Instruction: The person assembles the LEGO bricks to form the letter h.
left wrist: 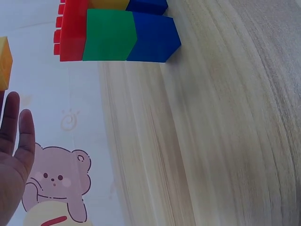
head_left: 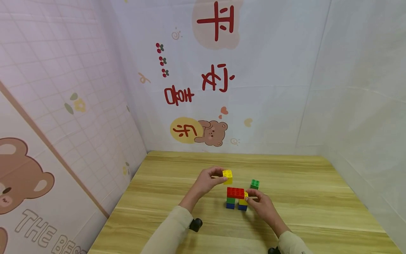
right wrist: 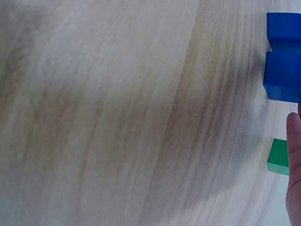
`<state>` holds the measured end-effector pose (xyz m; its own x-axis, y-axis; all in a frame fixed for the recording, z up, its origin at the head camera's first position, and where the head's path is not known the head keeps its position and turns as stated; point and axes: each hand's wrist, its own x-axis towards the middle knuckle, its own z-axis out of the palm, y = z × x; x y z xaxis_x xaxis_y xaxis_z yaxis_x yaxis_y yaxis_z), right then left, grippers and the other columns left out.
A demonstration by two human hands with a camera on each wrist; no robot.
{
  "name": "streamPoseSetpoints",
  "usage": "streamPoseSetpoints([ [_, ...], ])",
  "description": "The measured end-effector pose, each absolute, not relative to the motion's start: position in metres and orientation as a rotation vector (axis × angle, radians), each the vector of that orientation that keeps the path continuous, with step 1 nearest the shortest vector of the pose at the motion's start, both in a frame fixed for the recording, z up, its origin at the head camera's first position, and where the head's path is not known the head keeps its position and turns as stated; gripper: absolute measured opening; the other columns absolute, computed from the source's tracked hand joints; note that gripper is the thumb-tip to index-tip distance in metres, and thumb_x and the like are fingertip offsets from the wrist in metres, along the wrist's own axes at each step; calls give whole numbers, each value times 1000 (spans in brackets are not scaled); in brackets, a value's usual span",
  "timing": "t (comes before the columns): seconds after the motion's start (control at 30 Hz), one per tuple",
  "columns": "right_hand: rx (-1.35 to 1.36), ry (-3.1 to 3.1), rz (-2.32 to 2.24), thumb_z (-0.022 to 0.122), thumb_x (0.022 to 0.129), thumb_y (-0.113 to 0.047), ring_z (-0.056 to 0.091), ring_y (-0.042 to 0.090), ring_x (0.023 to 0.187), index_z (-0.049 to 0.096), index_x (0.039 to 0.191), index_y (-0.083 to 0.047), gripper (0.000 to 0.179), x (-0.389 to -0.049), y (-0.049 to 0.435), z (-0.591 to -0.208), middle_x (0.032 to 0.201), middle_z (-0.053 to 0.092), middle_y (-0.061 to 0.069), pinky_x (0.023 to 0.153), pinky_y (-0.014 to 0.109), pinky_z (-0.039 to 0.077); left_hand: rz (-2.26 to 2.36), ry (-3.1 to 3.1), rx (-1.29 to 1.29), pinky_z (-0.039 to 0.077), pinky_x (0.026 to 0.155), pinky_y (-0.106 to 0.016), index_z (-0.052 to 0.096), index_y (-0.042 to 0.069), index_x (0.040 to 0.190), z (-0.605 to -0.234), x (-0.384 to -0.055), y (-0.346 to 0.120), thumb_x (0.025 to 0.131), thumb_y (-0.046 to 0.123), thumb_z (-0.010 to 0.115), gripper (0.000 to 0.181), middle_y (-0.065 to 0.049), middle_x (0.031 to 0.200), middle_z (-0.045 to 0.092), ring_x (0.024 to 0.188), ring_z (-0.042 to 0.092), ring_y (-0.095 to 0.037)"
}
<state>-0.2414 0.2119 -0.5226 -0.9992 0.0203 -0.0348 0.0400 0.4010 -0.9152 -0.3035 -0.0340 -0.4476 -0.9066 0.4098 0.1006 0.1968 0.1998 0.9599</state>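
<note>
My left hand (head_left: 207,181) pinches a yellow toy brick (head_left: 227,177) between thumb and fingers, raised just behind and left of a small brick structure. In the left wrist view, part of that yellow brick (left wrist: 4,63) shows at the left edge. A red brick (head_left: 235,192) spans the top of the structure. Under its left end are a green brick (head_left: 230,200) and a blue brick (head_left: 230,206); under its right end, a yellow brick on another blue brick (head_left: 242,207). My right hand (head_left: 263,206) pinches the right-hand yellow brick (head_left: 243,202); its contact is partly hidden.
A loose green brick (head_left: 255,184) lies behind the right hand. Everything stands on a wood-grain table (head_left: 317,211), with printed cloth walls (head_left: 269,88) behind it and on both sides.
</note>
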Motion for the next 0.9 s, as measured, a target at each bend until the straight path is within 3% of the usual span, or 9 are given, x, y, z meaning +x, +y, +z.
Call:
streamPoseSetpoints([
  [0.27, 58, 2610, -1716, 68, 95, -18, 64, 24, 99, 65, 123, -6, 31, -243, 213, -524, 118, 65, 10, 83, 40, 55, 1761, 2266, 572, 53, 86, -40, 71, 19, 115, -454, -303, -29, 92, 27, 74, 25, 2, 106, 67, 99, 61, -23],
  [0.43, 63, 2597, -1726, 68, 95, -19, 64, 24, 99, 64, 124, -6, 31, -244, 213, -525, 119, 65, 11, 84, 41, 54, 1724, 2272, 579, 54, 82, -34, 71, 18, 116, -456, -302, -27, 92, 26, 73, 26, 1, 105, 67, 98, 61, -24],
  [0.9, 70, 2589, -1728, 67, 96, -18, 64, 24, 100, 65, 123, -7, 30, -247, 214, -528, 119, 64, 10, 86, 41, 54, 1659, 2280, 542, 52, 82, -34, 70, 18, 119, -466, -302, -25, 91, 29, 74, 29, 3, 106, 66, 105, 58, -27],
])
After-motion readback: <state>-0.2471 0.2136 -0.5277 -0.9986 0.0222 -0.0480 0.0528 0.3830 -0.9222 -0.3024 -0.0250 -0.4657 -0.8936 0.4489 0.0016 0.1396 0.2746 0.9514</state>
